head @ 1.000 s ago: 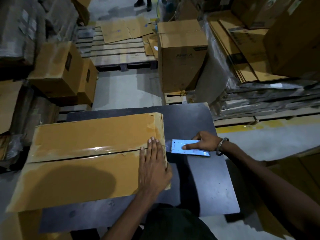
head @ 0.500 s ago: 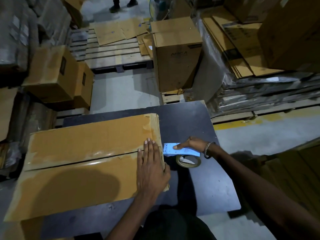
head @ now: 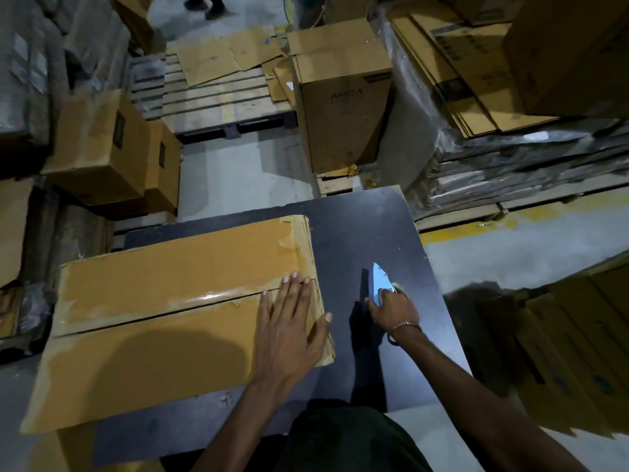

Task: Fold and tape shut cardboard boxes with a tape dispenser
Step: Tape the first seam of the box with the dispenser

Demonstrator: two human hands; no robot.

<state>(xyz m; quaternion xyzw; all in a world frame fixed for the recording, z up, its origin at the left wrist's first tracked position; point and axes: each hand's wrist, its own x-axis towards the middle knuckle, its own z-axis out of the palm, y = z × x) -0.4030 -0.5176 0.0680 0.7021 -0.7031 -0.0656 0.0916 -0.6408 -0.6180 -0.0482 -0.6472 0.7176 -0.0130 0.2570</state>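
Observation:
A brown cardboard box lies on the dark table, its two top flaps folded shut with glossy tape along the centre seam. My left hand lies flat on the box's right end, fingers straight, thumb over the edge. To the right of the box, my right hand grips a light blue tape dispenser, which points away from me above the table. A bit of the tape roll shows beside the hand.
Closed cardboard boxes stand on the floor at the left, another box stands beyond the table. Wooden pallets with flat cardboard sheets lie behind. Wrapped stacks of flattened cartons fill the right. A person's feet show at the top.
My right hand has pulled the tape dispenser away from the box's right end and turned it to point away from me. My left hand stays pressed on the box.

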